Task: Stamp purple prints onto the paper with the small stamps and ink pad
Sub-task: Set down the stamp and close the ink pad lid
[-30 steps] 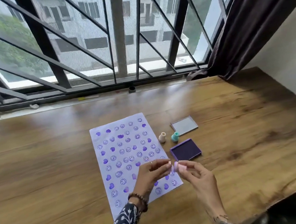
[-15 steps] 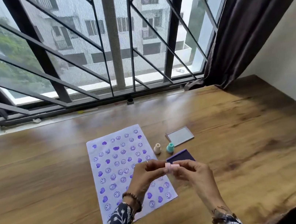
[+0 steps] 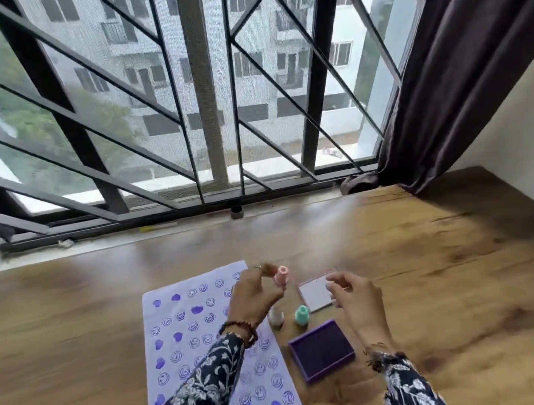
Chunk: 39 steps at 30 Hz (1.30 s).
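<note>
My left hand (image 3: 256, 299) hovers over the paper's far right corner and pinches a small pink stamp (image 3: 282, 276), held upright. My right hand (image 3: 356, 300) floats apart from it, above the table right of the ink pad's lid, fingers loosely curled; a pale spot at the fingertips may be a cap or a nail. The white paper (image 3: 188, 335) is covered with purple smiley and heart prints. The open purple ink pad (image 3: 320, 350) lies right of the paper. A beige stamp (image 3: 276, 317) and a teal stamp (image 3: 301, 315) stand just beyond the pad.
The ink pad's clear lid (image 3: 315, 294) lies flat behind the teal stamp. The wooden table (image 3: 460, 277) runs to a barred window at the back, with a dark curtain (image 3: 447, 71) and a white wall on the right.
The two hands, joined on the pink stamp before, have separated. The left hand lifted the stamp up and away; the right hand drew off to the right. The camera tilted upward.
</note>
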Available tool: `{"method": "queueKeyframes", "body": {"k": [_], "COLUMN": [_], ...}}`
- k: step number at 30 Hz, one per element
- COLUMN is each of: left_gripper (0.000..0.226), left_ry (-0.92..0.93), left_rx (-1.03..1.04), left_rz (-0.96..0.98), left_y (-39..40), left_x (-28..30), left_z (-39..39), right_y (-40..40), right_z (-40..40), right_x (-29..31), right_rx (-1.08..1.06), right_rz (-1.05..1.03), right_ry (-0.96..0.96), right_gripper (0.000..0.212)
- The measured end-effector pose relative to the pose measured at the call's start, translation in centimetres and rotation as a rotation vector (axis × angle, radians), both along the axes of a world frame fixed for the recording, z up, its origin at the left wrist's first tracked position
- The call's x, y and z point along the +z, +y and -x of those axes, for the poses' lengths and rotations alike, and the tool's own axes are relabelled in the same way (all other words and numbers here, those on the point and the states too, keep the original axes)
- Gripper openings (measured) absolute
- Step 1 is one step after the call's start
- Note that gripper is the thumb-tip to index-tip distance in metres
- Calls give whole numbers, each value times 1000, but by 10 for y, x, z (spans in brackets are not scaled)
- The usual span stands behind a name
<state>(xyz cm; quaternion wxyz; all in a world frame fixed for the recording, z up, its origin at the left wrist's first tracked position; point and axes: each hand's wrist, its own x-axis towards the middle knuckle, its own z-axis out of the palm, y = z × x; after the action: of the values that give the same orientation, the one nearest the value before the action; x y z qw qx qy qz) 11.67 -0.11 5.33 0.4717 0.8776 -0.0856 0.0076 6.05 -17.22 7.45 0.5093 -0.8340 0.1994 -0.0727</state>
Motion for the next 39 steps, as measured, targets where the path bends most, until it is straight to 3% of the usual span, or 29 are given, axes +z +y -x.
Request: {"method": "queueKeyframes", "body": {"k": [6,9,14,19,25,30,32,36,39], "left_gripper": [30,35,39,39,33,55,71,88,85], "left_ry": [167,203,178,11,-193,-110,-51,52,65], "left_rx": [75,59,50,185,32,-163,-211,-214,-198], "left_rz": [-341,-327,-288,-111,-102,-181,-270,-433,-428], "left_y": [-10,-9,-7,-5,8,16,16,12,8], "left_x": [-30,-38,-37,-29,-36,-53,-57,-60,-58], "left_z": [-32,-33,-26,10,78,112,116,113,111], "right_y": [-25,-28,-30,-33,-31,-17,-8,12,29], "right_z": [-4,-7,-15,-11,5,27,42,83,110], "right_x": [-34,-43,-47,-48,-35,-10,0,-10,-36], "right_rx": [-155,-145,-188,-193,-203,-276,-232,7,135], "right_rz": [274,316,335,277,261,259,394,1008,1119], "right_ry": [131,181,209,226,93,-131,-254,-397,-429], "right_gripper": [8,19,10,10,5,7,10,11,16]}}
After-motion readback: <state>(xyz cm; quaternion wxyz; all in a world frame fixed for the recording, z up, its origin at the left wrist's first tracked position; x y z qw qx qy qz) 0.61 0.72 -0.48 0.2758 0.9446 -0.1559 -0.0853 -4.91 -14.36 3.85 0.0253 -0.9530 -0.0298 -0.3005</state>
